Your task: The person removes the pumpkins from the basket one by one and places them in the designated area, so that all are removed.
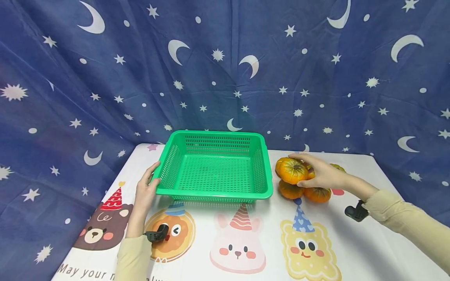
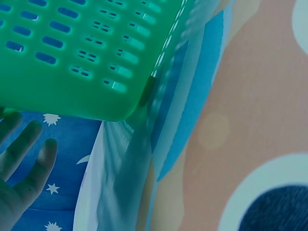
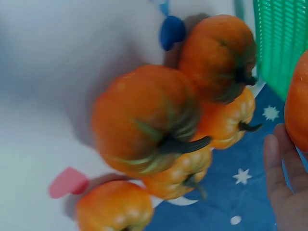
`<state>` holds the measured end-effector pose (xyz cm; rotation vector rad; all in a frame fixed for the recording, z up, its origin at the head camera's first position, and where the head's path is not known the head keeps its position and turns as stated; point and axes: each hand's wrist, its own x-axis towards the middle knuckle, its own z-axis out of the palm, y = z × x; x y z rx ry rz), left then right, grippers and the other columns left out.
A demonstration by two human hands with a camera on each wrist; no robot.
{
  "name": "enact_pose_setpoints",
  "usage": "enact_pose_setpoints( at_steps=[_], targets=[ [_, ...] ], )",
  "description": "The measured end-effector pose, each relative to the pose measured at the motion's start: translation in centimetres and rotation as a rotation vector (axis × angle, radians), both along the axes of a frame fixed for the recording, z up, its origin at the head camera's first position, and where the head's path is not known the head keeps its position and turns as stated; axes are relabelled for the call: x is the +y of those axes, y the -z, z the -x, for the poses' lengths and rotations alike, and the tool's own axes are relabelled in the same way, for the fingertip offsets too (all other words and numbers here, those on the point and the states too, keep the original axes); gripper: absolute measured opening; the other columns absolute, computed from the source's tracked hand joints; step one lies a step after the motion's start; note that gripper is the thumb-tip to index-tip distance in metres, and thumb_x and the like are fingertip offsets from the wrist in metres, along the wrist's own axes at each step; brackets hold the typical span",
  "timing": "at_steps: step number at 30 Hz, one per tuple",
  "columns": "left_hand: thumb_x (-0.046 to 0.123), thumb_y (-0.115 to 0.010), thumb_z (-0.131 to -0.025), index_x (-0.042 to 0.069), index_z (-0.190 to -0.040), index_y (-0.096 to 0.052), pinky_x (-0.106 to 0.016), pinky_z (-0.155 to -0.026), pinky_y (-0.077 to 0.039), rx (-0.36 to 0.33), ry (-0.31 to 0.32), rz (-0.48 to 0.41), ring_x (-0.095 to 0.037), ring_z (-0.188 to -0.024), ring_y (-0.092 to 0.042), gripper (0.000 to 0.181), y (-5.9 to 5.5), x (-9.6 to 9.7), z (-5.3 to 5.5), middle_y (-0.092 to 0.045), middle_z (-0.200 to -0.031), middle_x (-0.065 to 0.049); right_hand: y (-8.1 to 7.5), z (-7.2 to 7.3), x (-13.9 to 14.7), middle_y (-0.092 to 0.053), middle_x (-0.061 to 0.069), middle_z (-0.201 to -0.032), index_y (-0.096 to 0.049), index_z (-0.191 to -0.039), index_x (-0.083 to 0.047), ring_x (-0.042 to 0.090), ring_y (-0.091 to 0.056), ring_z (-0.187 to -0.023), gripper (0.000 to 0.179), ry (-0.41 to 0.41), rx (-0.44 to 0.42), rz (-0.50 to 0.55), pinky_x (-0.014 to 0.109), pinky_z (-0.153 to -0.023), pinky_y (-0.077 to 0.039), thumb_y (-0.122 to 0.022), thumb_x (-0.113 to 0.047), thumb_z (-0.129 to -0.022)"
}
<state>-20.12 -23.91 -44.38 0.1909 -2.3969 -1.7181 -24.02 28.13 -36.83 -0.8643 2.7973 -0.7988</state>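
Note:
My right hand holds a small orange pumpkin between thumb and fingers, above several other pumpkins. In the right wrist view the held pumpkin shows at the right edge, by the fingertips. Below it sit more orange pumpkins with dark stems, among them one pumpkin in front and a large pumpkin in the right wrist view. My left hand rests at the left rim of a green plastic basket; its fingers are spread and fairly straight beside the basket's slotted wall. Nothing lies in the basket.
A white tablecloth with cartoon animals covers the table. Behind it hangs a dark blue curtain with moons and stars. The pumpkins stand right of the basket, near the table's back edge.

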Motion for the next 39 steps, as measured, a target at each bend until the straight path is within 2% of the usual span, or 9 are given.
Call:
enact_pose_setpoints(
  at_steps=[5, 11, 14, 19, 23, 25, 30, 33, 39],
  targets=[
    [0.008, -0.042, -0.094, 0.026, -0.147, -0.040, -0.013, -0.075, -0.043, -0.002, 0.005, 0.001, -0.010, -0.106, -0.052, 0.056, 0.0, 0.0, 0.0, -0.049, -0.143, -0.016, 0.6, -0.9, 1.6, -0.042, 0.014, -0.147, -0.036, -0.147, -0.015, 0.033, -0.049, -0.125, 0.085, 0.065, 0.018, -0.018, 0.050, -0.090, -0.050, -0.081, -0.027, -0.075],
    [0.008, -0.041, -0.095, 0.027, -0.148, -0.039, -0.013, -0.076, -0.041, -0.008, 0.008, -0.006, -0.024, -0.117, -0.050, 0.056, -0.2, 0.1, -0.1, -0.047, -0.145, -0.017, 1.2, -1.9, 3.1, -0.046, 0.016, -0.144, -0.038, -0.146, -0.011, 0.037, -0.048, -0.124, 0.084, 0.111, 0.023, 0.015, 0.062, -0.097, -0.040, -0.081, -0.024, -0.075],
    [0.008, -0.041, -0.094, 0.027, -0.147, -0.040, -0.014, -0.075, -0.042, -0.012, 0.000, 0.000, -0.021, -0.114, -0.051, 0.056, -0.1, 0.1, 0.0, -0.049, -0.144, -0.016, 1.4, -2.2, 3.9, -0.047, 0.018, -0.143, -0.039, -0.145, -0.010, 0.037, -0.047, -0.123, 0.083, 0.136, 0.029, 0.033, 0.064, -0.097, -0.037, -0.082, -0.022, -0.074],
    [0.008, -0.042, -0.094, 0.027, -0.147, -0.041, -0.015, -0.073, -0.043, -0.007, -0.007, 0.010, -0.006, -0.101, -0.053, 0.056, -0.1, 0.1, 0.0, -0.051, -0.142, -0.017, 1.6, -2.6, 5.4, -0.044, 0.020, -0.144, -0.038, -0.145, -0.009, 0.040, -0.044, -0.124, 0.084, 0.195, 0.027, 0.031, 0.065, -0.097, -0.035, -0.081, -0.023, -0.075],
    [0.008, -0.042, -0.094, 0.027, -0.147, -0.041, -0.015, -0.073, -0.043, -0.004, -0.005, 0.004, -0.002, -0.097, -0.053, 0.056, -0.1, 0.1, 0.0, -0.052, -0.141, -0.017, 1.9, -3.0, 6.6, -0.043, 0.020, -0.144, -0.037, -0.146, -0.009, 0.036, -0.045, -0.121, 0.086, 0.240, 0.030, 0.005, 0.051, -0.095, -0.042, -0.082, -0.026, -0.075],
    [0.008, -0.042, -0.094, 0.027, -0.147, -0.041, -0.015, -0.073, -0.043, -0.005, -0.004, 0.006, -0.003, -0.097, -0.053, 0.056, -0.1, 0.1, 0.0, -0.052, -0.141, -0.017, 2.1, -3.3, 7.1, -0.044, 0.021, -0.143, -0.037, -0.146, -0.009, 0.031, -0.049, -0.116, 0.086, 0.259, 0.041, -0.005, 0.040, -0.091, -0.047, -0.082, -0.027, -0.074],
    [0.009, -0.042, -0.094, 0.028, -0.147, -0.040, -0.016, -0.073, -0.043, -0.006, -0.007, 0.022, -0.001, -0.096, -0.053, 0.056, -0.2, 0.1, 0.0, -0.052, -0.140, -0.018, 2.5, -3.7, 8.4, -0.049, 0.020, -0.137, -0.039, -0.145, -0.008, -0.005, -0.047, -0.096, 0.085, 0.276, 0.081, 0.014, 0.021, -0.074, -0.050, -0.082, -0.024, -0.074],
    [0.009, -0.042, -0.094, 0.028, -0.147, -0.040, -0.016, -0.073, -0.043, -0.001, -0.006, 0.025, -0.001, -0.094, -0.052, 0.056, -0.1, 0.0, 0.0, -0.052, -0.140, -0.018, 2.7, -3.9, 9.1, -0.049, 0.020, -0.135, -0.039, -0.144, -0.008, -0.017, -0.041, -0.090, 0.084, 0.283, 0.084, 0.031, 0.018, -0.071, -0.050, -0.083, -0.021, -0.073],
    [0.008, -0.042, -0.094, 0.027, -0.147, -0.041, -0.016, -0.072, -0.043, 0.004, -0.008, 0.017, -0.001, -0.094, -0.053, 0.056, 0.0, 0.0, 0.0, -0.052, -0.140, -0.018, 3.1, -4.3, 10.2, -0.047, 0.023, -0.134, -0.038, -0.145, -0.005, -0.018, -0.039, -0.088, 0.085, 0.313, 0.064, 0.029, 0.015, -0.070, -0.048, -0.082, -0.020, -0.074]
  ],
)
